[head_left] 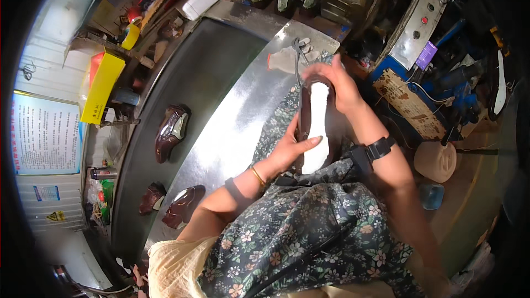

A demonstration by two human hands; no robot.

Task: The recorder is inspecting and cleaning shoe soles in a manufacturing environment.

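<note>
Holding the dark brown shoe (317, 121) sole-up over our floral apron (309, 221), to the right of the metal tabletop (232, 116), we have 2 hands on it. Our left hand (286, 150) pinches it across the width, thumb pressed on the white strip (318, 102) of the sole, fingers round the side. Our right hand (343, 85) lies over the far end, its fingers bent across the tip and blurred; we cannot tell how firmly they press. To do this well, we should probably let the left steady the shoe and the right follow the rounded edge evenly, without smudging the white surface. The long axis runs away from us, nearly straight up the view, the far end leaning slightly right. The strip broadens toward us, so perhaps the toe points our way; we cannot be sure.
</note>
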